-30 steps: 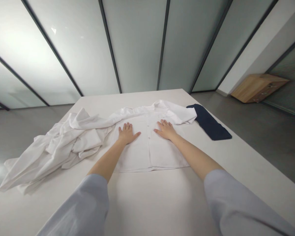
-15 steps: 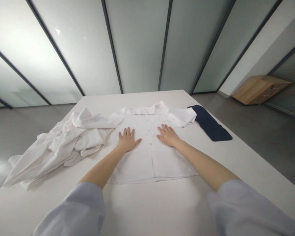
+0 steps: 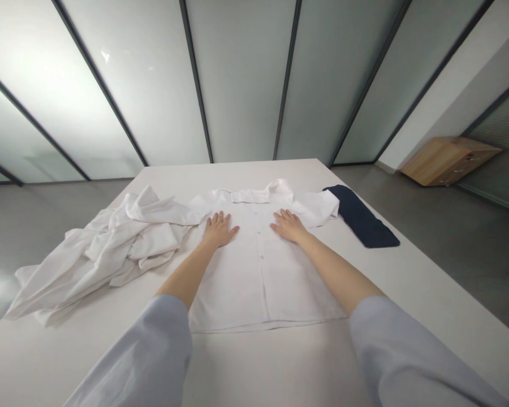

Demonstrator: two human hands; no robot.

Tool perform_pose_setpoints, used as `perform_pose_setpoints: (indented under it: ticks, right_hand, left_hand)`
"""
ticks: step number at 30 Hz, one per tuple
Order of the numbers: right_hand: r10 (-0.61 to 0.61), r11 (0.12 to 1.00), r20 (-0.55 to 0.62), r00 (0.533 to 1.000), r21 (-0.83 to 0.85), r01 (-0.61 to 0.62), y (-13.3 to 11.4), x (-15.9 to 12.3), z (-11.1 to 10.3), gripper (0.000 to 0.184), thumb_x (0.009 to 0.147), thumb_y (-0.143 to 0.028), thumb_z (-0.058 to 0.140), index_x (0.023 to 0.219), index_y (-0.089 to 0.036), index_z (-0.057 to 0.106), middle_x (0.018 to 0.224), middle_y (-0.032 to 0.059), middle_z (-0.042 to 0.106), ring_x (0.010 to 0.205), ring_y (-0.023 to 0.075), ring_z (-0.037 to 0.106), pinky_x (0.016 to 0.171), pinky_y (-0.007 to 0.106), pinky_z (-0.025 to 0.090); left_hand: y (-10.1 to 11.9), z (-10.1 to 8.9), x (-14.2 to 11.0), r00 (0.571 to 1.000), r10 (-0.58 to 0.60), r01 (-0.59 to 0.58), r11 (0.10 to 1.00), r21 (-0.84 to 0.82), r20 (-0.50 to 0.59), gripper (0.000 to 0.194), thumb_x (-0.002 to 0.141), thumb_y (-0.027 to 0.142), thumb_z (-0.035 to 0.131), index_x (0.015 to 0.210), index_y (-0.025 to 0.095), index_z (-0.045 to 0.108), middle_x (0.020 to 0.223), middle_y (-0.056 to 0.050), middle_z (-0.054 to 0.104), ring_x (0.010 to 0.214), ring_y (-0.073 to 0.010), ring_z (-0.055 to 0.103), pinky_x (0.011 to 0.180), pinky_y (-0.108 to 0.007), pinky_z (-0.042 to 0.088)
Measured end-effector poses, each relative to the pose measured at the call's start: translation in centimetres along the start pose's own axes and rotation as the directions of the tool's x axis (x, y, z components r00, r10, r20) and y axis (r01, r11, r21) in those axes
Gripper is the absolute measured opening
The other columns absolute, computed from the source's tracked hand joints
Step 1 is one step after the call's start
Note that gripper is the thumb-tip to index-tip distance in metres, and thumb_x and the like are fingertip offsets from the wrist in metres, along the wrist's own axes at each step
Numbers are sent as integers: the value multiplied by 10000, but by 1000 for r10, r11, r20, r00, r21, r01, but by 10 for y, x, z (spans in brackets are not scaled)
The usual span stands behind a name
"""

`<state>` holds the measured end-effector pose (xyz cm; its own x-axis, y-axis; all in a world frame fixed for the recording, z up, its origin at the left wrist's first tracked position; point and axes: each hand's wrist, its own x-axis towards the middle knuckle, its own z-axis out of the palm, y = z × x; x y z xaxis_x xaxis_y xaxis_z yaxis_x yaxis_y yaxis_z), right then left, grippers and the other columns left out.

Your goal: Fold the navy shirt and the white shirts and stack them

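Note:
A white button-up shirt (image 3: 241, 277) lies spread front side up, its collar toward the far end of the table and its hem toward me. On the left half of its chest rests my left hand (image 3: 219, 229), open with fingers spread. My right hand (image 3: 289, 225) lies flat on the right half, also open. The row of buttons runs between the two hands. The shirt's right sleeve (image 3: 316, 208) reaches out to a dark navy folded cloth. Its left sleeve meets a heap of white garments, and I cannot tell where one ends.
The crumpled heap of white garments (image 3: 110, 249) covers the table's left side. On the right lies the dark navy folded cloth (image 3: 362, 217). Under everything is a white table (image 3: 424, 294). Frosted glass panels (image 3: 244, 79) stand beyond it, with a wooden cabinet (image 3: 445, 160) on the floor at right.
Both hands have slid a little farther up the shirt toward the collar, staying flat. The shirt's hem appears slightly nearer to me. The view has tilted slightly.

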<state>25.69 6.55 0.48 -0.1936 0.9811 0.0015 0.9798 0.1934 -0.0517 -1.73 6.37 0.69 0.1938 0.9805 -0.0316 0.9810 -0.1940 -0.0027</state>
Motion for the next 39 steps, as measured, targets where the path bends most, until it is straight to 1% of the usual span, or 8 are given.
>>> perform_pose_setpoints:
  ticks: [8, 14, 18, 23, 28, 31, 36, 39]
  right_hand:
    - [3, 1000, -30, 1000, -8, -3, -2, -27, 16, 622, 953, -537, 318, 1460, -185, 404, 1553, 139, 328, 1418, 316, 284, 1114, 454, 249]
    - [-42, 999, -62, 997, -23, 41, -4, -46, -5, 468, 915, -499, 458, 1232, -193, 614, 1314, 156, 581, 1204, 324, 509, 982, 433, 369]
    - [69, 989, -37, 997, 135, -63, -1, -15, -20, 398, 901, -413, 513, 1215, -188, 608, 1122, 128, 683, 1046, 277, 613, 870, 350, 431]
    - [169, 919, -54, 984, 370, -137, -5, 43, -17, 562, 888, -353, 539, 1416, -194, 433, 1226, 122, 648, 1072, 255, 615, 874, 320, 443]
    - [193, 890, -12, 981, 422, -170, -11, 73, -8, 307, 837, -255, 555, 1103, -180, 689, 1113, 124, 692, 1034, 264, 623, 881, 332, 449]
    - [266, 768, 22, 964, 600, -225, -9, 86, -15, 287, 849, -271, 492, 971, -143, 718, 984, 120, 722, 990, 257, 642, 879, 328, 465]
    - [235, 454, -154, 960, 891, 32, -2, 100, -30, 610, 879, -444, 461, 1445, -222, 413, 1501, 63, 428, 1420, 217, 307, 1143, 360, 272]
    - [164, 530, -152, 975, 847, 43, -5, 91, -29, 746, 859, -456, 509, 1524, -231, 258, 1592, 54, 258, 1462, 212, 208, 1185, 383, 184]
  left_hand:
    - [-1, 9, -26, 999, 20, -21, 1000, 6, 37, 752, 944, 614, 219, 1526, 140, 262, 1602, -161, 181, 1474, -330, 155, 1169, -484, 174]
    - [-7, -3, -43, 995, 101, -101, 995, 18, 7, 749, 881, 645, 402, 1452, 162, 391, 1502, -181, 397, 1373, -357, 374, 1105, -459, 300]
    - [-6, -20, -9, 999, 46, -49, 991, -122, -23, 661, 870, 510, 503, 1437, 190, 389, 1305, -144, 587, 1190, -296, 561, 1012, -406, 403]
    - [6, -18, 44, 997, -15, -10, 952, -305, -79, 703, 858, 355, 533, 1503, 199, 301, 1373, -149, 521, 1252, -264, 514, 1028, -351, 397]
    - [12, -12, 77, 997, -76, 71, 844, -531, 11, 451, 722, 239, 642, 1170, 216, 681, 1205, -119, 651, 1177, -295, 570, 1024, -377, 410]
    - [9, -19, 94, 995, -87, 102, 755, -647, 56, 346, 751, 270, 594, 1050, 156, 725, 1033, -118, 718, 1033, -275, 649, 927, -351, 477]
    - [1, -33, 105, 983, -160, 34, 655, -755, -94, 698, 808, 294, 482, 1489, 218, 348, 1541, -90, 370, 1430, -266, 308, 1093, -392, 352]
    - [6, -30, 92, 995, -64, 4, 783, -622, -74, 814, 785, 328, 542, 1526, 178, 241, 1612, -127, 165, 1483, -295, 122, 1159, -431, 242]
